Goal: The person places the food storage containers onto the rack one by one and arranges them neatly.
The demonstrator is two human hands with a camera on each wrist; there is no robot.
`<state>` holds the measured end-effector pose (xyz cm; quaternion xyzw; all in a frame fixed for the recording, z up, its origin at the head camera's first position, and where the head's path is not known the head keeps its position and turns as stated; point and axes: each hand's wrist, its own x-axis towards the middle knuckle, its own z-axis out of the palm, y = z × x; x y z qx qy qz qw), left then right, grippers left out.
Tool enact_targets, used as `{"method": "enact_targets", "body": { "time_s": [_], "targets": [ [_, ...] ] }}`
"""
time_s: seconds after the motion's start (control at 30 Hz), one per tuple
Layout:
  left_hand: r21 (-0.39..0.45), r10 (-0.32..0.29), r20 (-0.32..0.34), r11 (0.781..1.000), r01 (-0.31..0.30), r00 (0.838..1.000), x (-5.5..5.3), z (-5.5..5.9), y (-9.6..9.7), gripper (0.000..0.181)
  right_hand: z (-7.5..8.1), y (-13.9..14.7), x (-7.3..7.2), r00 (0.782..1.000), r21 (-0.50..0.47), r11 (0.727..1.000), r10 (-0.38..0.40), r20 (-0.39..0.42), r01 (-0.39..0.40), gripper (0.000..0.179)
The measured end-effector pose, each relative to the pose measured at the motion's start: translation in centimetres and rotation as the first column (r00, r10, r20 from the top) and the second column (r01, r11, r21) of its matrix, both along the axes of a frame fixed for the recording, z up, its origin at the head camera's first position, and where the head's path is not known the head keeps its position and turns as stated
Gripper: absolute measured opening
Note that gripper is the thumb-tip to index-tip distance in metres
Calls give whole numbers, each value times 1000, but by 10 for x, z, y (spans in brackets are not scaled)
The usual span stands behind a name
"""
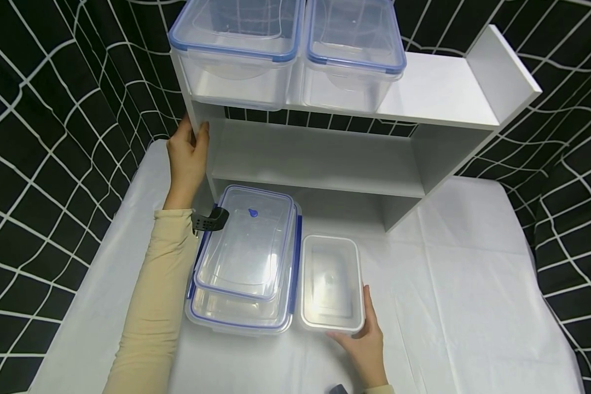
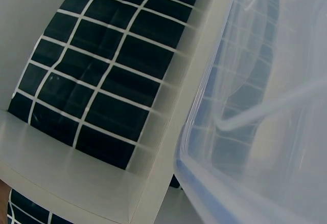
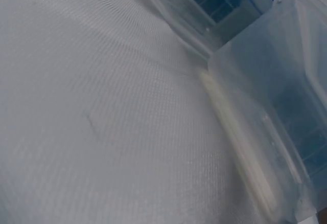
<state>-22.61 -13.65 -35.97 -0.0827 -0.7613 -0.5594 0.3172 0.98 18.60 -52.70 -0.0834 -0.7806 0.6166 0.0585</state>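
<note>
At the white shelf unit (image 1: 315, 158), my left hand (image 1: 186, 158) grips the front edge of its left side panel, fingers on the outer face and thumb inside. My right hand (image 1: 361, 345) holds a small clear food container (image 1: 331, 282) with a whitish lid at its near right corner, thumb along the front and fingers along the right side. In the right wrist view the container's see-through wall (image 3: 271, 81) stands close to the white cloth. Just left of it lies a stack of larger clear containers (image 1: 246, 246) with blue-edged lids and dark blue side clips.
Two clear boxes, a left one (image 1: 236, 60) and a right one (image 1: 352, 60), both with blue-rimmed lids, stand on the upper shelf. White cloth (image 1: 453, 284) covers the table. Black curtains (image 1: 34, 164) with white grid lines hang around it.
</note>
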Motion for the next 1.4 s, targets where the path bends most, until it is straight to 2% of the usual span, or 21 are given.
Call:
{"method": "enact_targets", "body": {
  "time_s": [0.33, 0.5, 0.7, 0.8, 0.93, 1.03, 1.23, 1.4],
  "targets": [
    [9, 0, 3, 1000, 0, 1000, 0, 0, 0, 28, 2, 4, -4, 999, -34, 999, -9, -54, 7, 112],
    [7, 0, -1, 1000, 0, 1000, 0, 0, 0, 28, 4, 7, -3, 995, -20, 999, 36, -94, -38, 112],
    [22, -7, 4, 1000, 7, 1000, -1, 0, 1, 27, 4, 10, -2, 980, -7, 994, 103, -171, -105, 109],
    [19, -6, 0, 1000, 6, 1000, -1, 0, 1, 27, 4, 10, -2, 980, 11, 994, 112, -162, -112, 110],
    [19, -3, 3, 1000, 3, 1000, 0, 0, 0, 27, 3, 6, -3, 991, 93, 990, 109, -75, -102, 119],
    [28, -7, 4, 1000, 7, 1000, 0, 0, -1, 27, -1, 2, -5, 996, 157, 985, 83, -45, -75, 124],
    [35, -9, -7, 999, 9, 1000, -1, 0, -1, 26, -7, -7, -9, 998, 172, 985, -3, -68, 15, 119],
    [35, -10, -15, 999, 10, 1000, -2, 0, 0, 25, -9, -7, -11, 993, 182, 982, -22, -114, 43, 119]
  ]
}}
